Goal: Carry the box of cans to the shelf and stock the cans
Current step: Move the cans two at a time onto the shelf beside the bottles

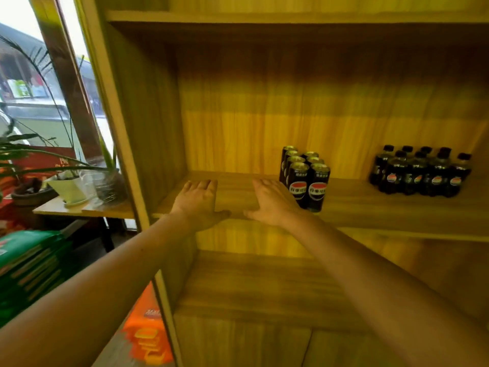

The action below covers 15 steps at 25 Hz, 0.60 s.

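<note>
Several black cola cans (307, 178) stand in two rows on the wooden shelf board (370, 207), near its middle. My left hand (199, 201) lies flat, palm down, on the left part of that board with fingers spread. My right hand (272, 201) is also flat and palm down, just left of the front cans and close to them. Neither hand holds anything. No box is in view.
A group of small dark cola bottles (420, 172) stands at the right of the same shelf. A lower shelf (264, 287) sits below. Left of the cabinet are potted plants (68, 186) on a small table, green packs (29, 268) and an orange pack (148, 329).
</note>
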Motion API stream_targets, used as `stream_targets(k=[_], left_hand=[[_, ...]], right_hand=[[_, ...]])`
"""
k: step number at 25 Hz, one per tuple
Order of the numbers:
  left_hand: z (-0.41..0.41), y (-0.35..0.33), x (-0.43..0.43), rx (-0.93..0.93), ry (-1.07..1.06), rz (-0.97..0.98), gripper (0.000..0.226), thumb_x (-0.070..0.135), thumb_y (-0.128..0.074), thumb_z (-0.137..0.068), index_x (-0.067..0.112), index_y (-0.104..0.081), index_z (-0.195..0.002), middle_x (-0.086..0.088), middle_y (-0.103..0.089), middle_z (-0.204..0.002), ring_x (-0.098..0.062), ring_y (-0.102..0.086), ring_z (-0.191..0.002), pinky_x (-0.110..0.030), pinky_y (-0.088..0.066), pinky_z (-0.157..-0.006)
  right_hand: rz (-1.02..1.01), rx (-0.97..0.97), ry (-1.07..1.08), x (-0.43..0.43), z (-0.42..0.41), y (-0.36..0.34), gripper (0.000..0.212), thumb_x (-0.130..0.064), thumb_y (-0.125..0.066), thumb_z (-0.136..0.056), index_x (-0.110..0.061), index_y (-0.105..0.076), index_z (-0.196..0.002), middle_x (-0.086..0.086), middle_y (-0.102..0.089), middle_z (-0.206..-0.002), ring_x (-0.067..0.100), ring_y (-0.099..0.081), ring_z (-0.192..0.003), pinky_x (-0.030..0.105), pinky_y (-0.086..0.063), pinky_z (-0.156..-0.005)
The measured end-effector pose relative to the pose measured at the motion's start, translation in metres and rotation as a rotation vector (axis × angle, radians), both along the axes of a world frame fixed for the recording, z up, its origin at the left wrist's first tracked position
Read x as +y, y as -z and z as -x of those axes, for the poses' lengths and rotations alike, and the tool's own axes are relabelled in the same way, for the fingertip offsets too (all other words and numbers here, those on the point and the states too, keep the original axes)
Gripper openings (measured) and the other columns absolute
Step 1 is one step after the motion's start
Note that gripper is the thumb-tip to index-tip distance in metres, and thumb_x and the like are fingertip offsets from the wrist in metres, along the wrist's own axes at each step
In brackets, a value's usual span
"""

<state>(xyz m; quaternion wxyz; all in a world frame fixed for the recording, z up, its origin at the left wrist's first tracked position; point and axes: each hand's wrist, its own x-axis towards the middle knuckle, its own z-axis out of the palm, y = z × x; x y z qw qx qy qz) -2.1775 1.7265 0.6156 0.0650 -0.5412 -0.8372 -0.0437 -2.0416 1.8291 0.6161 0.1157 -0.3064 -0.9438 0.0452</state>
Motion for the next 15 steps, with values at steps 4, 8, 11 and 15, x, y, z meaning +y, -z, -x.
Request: stream_targets(k=[4, 8, 11, 15], left_hand=[[0.034, 0.037, -0.078, -0.095, 0.051, 0.015, 0.088, 0.053, -0.053, -0.082, 0.006, -0.014, -0.146, -0.018, -0.024, -0.152, -0.033, -0.025, -0.14, -0.041, -0.018, -0.115], [0.058, 0.105, -0.123, -0.195, 0.111, 0.007, 0.089, 0.05, -0.06, -0.079, 0.006, -0.019, -0.145, -0.02, -0.031, -0.149, -0.035, -0.03, -0.137, -0.041, -0.022, -0.113], [0.068, 0.175, -0.14, -0.253, 0.096, 0.026, 0.084, 0.045, -0.062, -0.079, 0.004, -0.024, -0.142, -0.023, -0.034, -0.146, -0.037, -0.033, -0.134, -0.042, -0.025, -0.111], [0.071, 0.282, -0.161, -0.314, 0.04, 0.092, 0.082, 0.042, -0.063, -0.078, 0.005, -0.026, -0.141, -0.022, -0.037, -0.144, -0.038, -0.036, -0.132, -0.043, -0.028, -0.109]], right_hand=[[0.043, -0.073, 0.079, -0.078, 0.026, 0.044, 0.081, -0.036, -0.063, -0.081, -0.006, -0.021, -0.143, 0.015, -0.029, -0.151, 0.032, -0.028, -0.138, 0.039, -0.024, -0.114], [0.139, -0.108, 0.117, -0.125, 0.04, 0.108, 0.081, -0.039, -0.064, -0.08, -0.004, -0.024, -0.141, 0.016, -0.032, -0.149, 0.031, -0.031, -0.137, 0.038, -0.026, -0.113], [0.202, -0.173, 0.116, -0.142, 0.05, 0.177, 0.081, -0.038, -0.065, -0.078, -0.003, -0.025, -0.14, 0.017, -0.031, -0.149, 0.031, -0.031, -0.137, 0.04, -0.024, -0.113], [0.342, -0.262, 0.097, -0.156, 0.05, 0.292, 0.082, -0.037, -0.063, -0.081, -0.005, -0.019, -0.143, 0.014, -0.025, -0.153, 0.03, -0.026, -0.139, 0.039, -0.022, -0.115]])
